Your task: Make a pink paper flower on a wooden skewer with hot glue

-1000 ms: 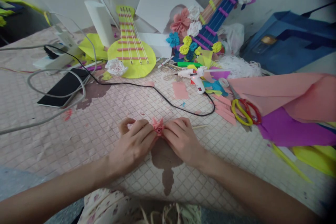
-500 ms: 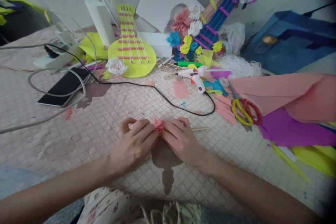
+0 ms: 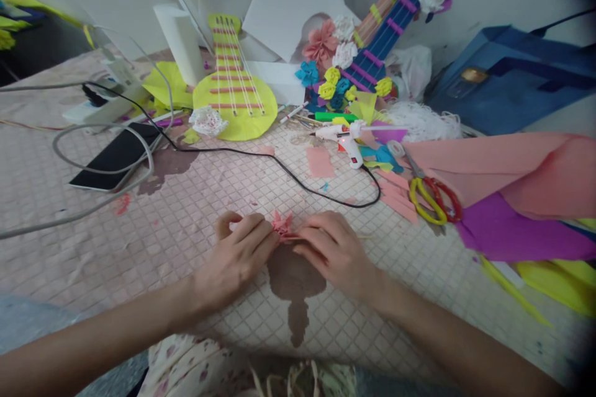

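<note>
My left hand pinches a small pink crepe paper flower with pointed petals, close over the tabletop. My right hand is just right of the flower, thumb and fingers closed around a thin wooden stick. One end of the stick reaches the flower's lower edge, and the other pokes out past the right hand. My fingers cover most of its length and the flower's left side.
A white glue gun with a lit red light lies behind the hands, its black cord looping across the table. Scissors and pink paper lie right. Left are a phone and a yellow paper guitar.
My right hand has drawn back slightly to the right from the flower, and the stick now shows between it and the flower. My left hand stays on the flower.
</note>
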Motion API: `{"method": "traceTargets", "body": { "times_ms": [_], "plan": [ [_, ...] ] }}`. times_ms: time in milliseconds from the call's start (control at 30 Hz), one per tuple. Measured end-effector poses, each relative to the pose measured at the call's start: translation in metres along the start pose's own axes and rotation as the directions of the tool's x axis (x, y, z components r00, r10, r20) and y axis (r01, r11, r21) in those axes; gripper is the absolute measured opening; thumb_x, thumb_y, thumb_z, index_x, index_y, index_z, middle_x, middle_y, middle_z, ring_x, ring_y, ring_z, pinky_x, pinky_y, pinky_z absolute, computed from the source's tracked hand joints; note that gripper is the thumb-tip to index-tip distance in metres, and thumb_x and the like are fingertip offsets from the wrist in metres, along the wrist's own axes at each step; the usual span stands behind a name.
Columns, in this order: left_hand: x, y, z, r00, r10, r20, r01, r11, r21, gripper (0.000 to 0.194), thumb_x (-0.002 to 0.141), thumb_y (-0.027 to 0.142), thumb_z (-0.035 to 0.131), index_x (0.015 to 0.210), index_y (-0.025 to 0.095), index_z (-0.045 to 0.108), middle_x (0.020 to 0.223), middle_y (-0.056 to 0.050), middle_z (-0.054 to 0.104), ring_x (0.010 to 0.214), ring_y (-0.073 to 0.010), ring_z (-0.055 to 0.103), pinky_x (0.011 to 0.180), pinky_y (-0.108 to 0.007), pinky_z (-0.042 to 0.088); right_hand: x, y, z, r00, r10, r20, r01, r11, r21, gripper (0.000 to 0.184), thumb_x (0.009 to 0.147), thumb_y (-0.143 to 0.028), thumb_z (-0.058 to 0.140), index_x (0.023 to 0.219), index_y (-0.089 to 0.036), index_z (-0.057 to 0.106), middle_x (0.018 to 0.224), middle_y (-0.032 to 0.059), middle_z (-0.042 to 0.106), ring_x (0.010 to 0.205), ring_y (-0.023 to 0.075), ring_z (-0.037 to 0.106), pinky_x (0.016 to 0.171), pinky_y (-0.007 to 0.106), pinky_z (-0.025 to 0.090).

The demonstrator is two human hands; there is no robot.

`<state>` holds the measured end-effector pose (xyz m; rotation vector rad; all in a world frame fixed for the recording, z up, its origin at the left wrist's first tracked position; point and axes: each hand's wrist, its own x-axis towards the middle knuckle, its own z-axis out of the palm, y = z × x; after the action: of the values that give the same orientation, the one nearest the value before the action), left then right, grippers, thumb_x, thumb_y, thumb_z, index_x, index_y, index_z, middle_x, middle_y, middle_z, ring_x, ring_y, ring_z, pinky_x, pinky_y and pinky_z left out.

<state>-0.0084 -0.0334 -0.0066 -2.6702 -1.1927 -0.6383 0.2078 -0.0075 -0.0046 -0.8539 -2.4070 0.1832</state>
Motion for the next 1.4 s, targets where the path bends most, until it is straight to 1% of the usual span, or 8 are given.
{"method": "traceTargets", "body": {
  "times_ms": [200, 467, 767, 1000, 1067, 1167, 1233, 1400],
  "plan": [
    [-0.003, -0.004, 0.002, 0.999, -0.029, 0.023, 0.029, 1.0, 0.005, 0.012, 0.094, 0.02, 0.046, 0.096, 0.017, 0.058, 0.09, -0.002, 0.06, 0.094, -0.0198, 0.05, 0.083, -0.04, 0.036, -0.02, 0.018, -0.011, 0.982, 0.17, 0.079, -0.166, 0.985, -0.051, 0.007, 0.09, -0.021, 0.053, 0.089, -0.017, 0.059, 0.09, 0.0065, 0.058, 0.087, 0.0201, 0.05, 0.077, 0.036, 0.043],
    [0.001, -0.004, 0.001, 0.998, -0.07, -0.007, 0.069, 0.995, -0.068, 0.011, 0.093, 0.022, 0.049, 0.097, 0.018, 0.059, 0.09, -0.001, 0.062, 0.092, -0.0187, 0.051, 0.081, -0.038, 0.038, -0.02, 0.017, -0.009, 0.977, 0.192, 0.09, -0.194, 0.981, 0.01, 0.009, 0.091, -0.02, 0.051, 0.084, -0.017, 0.058, 0.086, 0.0048, 0.057, 0.084, 0.0186, 0.05, 0.075, 0.034, 0.043],
    [-0.001, -0.004, 0.001, 0.999, -0.039, -0.008, 0.039, 0.998, -0.042, 0.013, 0.094, 0.021, 0.047, 0.096, 0.018, 0.059, 0.091, -0.002, 0.063, 0.093, -0.0198, 0.052, 0.084, -0.041, 0.034, -0.022, 0.014, -0.015, 0.972, 0.173, 0.161, -0.175, 0.985, -0.002, 0.013, 0.092, -0.018, 0.047, 0.085, -0.017, 0.058, 0.086, 0.0055, 0.057, 0.084, 0.0181, 0.051, 0.076, 0.033, 0.045],
    [-0.001, -0.008, 0.001, 1.0, -0.03, -0.007, 0.03, 0.996, -0.081, 0.014, 0.094, 0.018, 0.046, 0.098, 0.016, 0.059, 0.092, -0.004, 0.061, 0.092, -0.0202, 0.051, 0.081, -0.037, 0.036, -0.059, 0.035, -0.04, 0.971, 0.229, 0.071, -0.221, 0.969, -0.111, 0.011, 0.091, -0.017, 0.047, 0.09, -0.018, 0.058, 0.087, 0.005, 0.059, 0.084, 0.0174, 0.054, 0.076, 0.033, 0.047],
    [0.0, -0.009, 0.0, 0.999, -0.039, -0.017, 0.038, 0.996, -0.087, 0.014, 0.093, 0.017, 0.046, 0.096, 0.017, 0.059, 0.089, -0.003, 0.061, 0.091, -0.0202, 0.051, 0.081, -0.038, 0.036, -0.074, 0.048, -0.051, 0.943, 0.327, -0.062, -0.333, 0.931, -0.152, 0.011, 0.091, -0.018, 0.047, 0.091, -0.019, 0.058, 0.088, 0.0049, 0.06, 0.083, 0.0173, 0.057, 0.074, 0.032, 0.048],
    [0.002, -0.009, -0.003, 0.998, -0.06, -0.012, 0.059, 0.995, -0.087, 0.015, 0.093, 0.015, 0.045, 0.094, 0.019, 0.059, 0.088, -0.002, 0.062, 0.09, -0.0206, 0.053, 0.083, -0.04, 0.034, -0.093, 0.068, -0.065, 0.828, 0.493, -0.266, -0.551, 0.804, -0.224, 0.011, 0.089, -0.023, 0.048, 0.092, -0.019, 0.058, 0.085, 0.0051, 0.062, 0.073, 0.0173, 0.059, 0.064, 0.031, 0.047],
    [0.002, -0.01, -0.005, 0.998, -0.054, -0.017, 0.052, 0.995, -0.086, 0.015, 0.093, 0.014, 0.045, 0.094, 0.019, 0.059, 0.09, -0.002, 0.063, 0.091, -0.0209, 0.053, 0.083, -0.04, 0.033, -0.1, 0.079, -0.071, 0.792, 0.538, -0.288, -0.608, 0.738, -0.294, 0.013, 0.088, -0.025, 0.048, 0.093, -0.019, 0.059, 0.086, 0.006, 0.063, 0.073, 0.0192, 0.06, 0.063, 0.032, 0.047],
    [0.003, -0.011, -0.007, 0.999, -0.017, -0.035, 0.014, 0.996, -0.091, 0.017, 0.093, 0.014, 0.042, 0.093, 0.018, 0.059, 0.089, -0.003, 0.063, 0.09, -0.0212, 0.052, 0.081, -0.039, 0.033, -0.099, 0.096, -0.072, 0.786, 0.581, -0.212, -0.608, 0.664, -0.436, 0.016, 0.086, -0.025, 0.049, 0.092, -0.019, 0.061, 0.088, 0.0076, 0.065, 0.077, 0.0229, 0.062, 0.062, 0.034, 0.047]
  ]
}}
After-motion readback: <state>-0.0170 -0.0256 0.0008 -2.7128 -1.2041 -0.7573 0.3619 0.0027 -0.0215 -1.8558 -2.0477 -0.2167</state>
